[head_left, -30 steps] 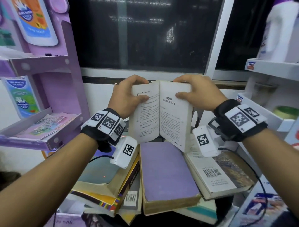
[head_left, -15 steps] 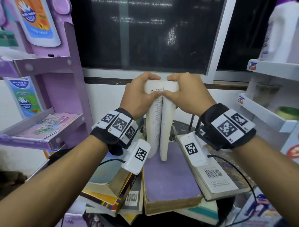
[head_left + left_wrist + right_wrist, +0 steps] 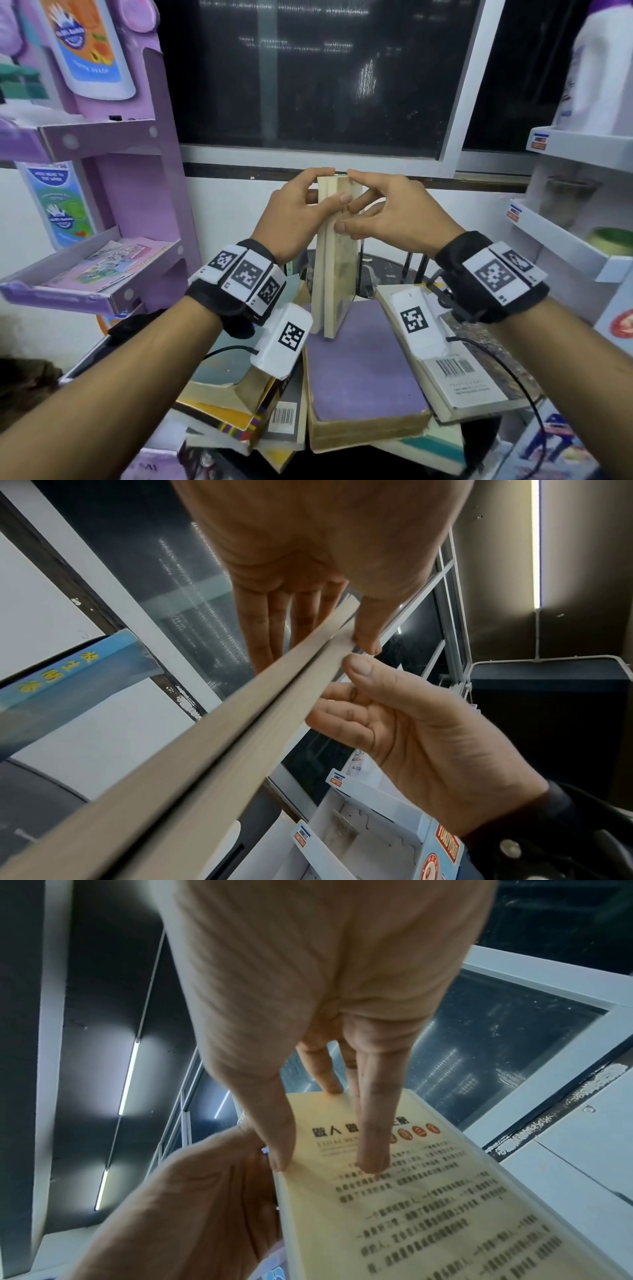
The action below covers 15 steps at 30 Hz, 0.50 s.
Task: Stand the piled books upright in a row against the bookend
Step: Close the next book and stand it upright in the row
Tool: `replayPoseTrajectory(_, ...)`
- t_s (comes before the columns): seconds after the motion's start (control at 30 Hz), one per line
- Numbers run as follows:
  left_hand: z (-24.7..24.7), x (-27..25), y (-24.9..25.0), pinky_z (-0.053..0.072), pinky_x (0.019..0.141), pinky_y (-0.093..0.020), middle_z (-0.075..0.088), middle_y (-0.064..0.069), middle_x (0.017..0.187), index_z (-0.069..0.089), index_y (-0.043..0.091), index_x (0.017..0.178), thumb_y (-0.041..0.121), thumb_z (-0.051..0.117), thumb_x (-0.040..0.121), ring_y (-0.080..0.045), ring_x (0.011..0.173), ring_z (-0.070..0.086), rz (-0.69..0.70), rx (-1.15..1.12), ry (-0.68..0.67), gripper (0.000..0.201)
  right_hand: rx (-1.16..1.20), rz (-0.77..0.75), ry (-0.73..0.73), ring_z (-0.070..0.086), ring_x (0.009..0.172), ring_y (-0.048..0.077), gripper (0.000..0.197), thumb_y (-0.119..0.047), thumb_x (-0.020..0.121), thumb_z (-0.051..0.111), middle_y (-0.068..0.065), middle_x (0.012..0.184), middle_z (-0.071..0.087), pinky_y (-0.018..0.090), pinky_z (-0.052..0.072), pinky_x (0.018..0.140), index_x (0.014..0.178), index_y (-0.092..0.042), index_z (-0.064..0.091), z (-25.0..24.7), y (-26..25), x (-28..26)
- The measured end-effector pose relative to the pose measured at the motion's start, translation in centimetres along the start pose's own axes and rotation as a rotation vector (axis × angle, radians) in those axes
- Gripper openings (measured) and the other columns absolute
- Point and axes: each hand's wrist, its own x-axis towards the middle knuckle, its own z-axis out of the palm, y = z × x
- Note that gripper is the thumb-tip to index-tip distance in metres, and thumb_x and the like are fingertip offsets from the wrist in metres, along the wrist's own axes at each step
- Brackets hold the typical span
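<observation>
A cream paperback (image 3: 334, 267) stands upright and closed, its lower edge on a purple hardback (image 3: 363, 370) that lies flat in the pile. My left hand (image 3: 325, 186) pinches the paperback near its top, with the fingers along the left cover and the thumb across the page edge (image 3: 240, 723). On the other side, my right hand (image 3: 363, 205) has straight fingers on the printed back cover (image 3: 428, 1218) and its thumb at the page edge. More books lie flat to the left (image 3: 233, 404) and right (image 3: 459, 377). Thin black metal uprights (image 3: 416, 270) stand behind the pile.
A purple display rack (image 3: 102, 274) with leaflets stands close on the left. White shelves (image 3: 565, 240) hold boxes and a jar on the right. A dark window (image 3: 308, 85) and a white wall are straight ahead. A black cable (image 3: 507, 363) runs over the right-hand book.
A second ago the paperback was open in both hands. It has been closed and stood on the purple hardback. My right fingers have loosened and straightened against the cover.
</observation>
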Motion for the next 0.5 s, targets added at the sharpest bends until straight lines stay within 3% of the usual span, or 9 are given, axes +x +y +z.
replayPoseTrajectory(0.13,-0.2,0.0,-0.7,0.053,0.087,-0.052,0.069,-0.005,0.104,0.056,0.023,0.108,0.041,0.054,0.082,-0.025,0.096,0.066,-0.001,0.041,0.082,0.032,-0.030,-0.002,0.044,0.069,0.084,0.010,0.078,-0.032,0.069,0.084,-0.005,0.095,0.068,0.031,0.054,0.088,0.139,-0.030,0.048,0.2,0.6,0.8)
replayPoseTrajectory(0.27,-0.7,0.1,-1.1,0.052,0.088,-0.053,0.067,-0.010,0.106,0.057,0.026,0.100,0.033,0.052,0.085,-0.030,0.099,0.065,-0.047,-0.040,0.131,0.017,-0.115,-0.059,0.141,0.065,0.087,0.008,0.060,-0.031,0.070,0.084,-0.004,0.102,0.062,0.013,0.047,0.079,0.125,-0.032,0.060,0.4,0.8,1.3)
replayPoseTrajectory(0.4,-1.3,0.1,-1.2,0.056,0.076,-0.036,0.067,-0.009,0.099,0.055,0.011,0.111,0.014,0.044,0.099,-0.022,0.088,0.067,-0.090,-0.174,0.150,0.017,-0.221,-0.096,0.216,0.039,0.116,0.011,0.053,-0.036,0.067,0.085,-0.004,0.121,0.041,0.023,0.036,0.098,0.114,-0.032,0.061,0.2,1.2,1.8)
replayPoseTrajectory(0.5,-1.8,0.1,-1.4,0.053,0.061,-0.025,0.067,-0.006,0.089,0.055,0.009,0.112,0.012,0.041,0.100,-0.016,0.075,0.066,-0.101,-0.242,0.149,0.019,-0.237,-0.084,0.162,0.035,0.115,0.007,0.062,-0.037,0.067,0.085,-0.005,0.132,0.041,0.020,0.030,0.097,0.122,-0.030,0.057,-0.4,1.4,2.0)
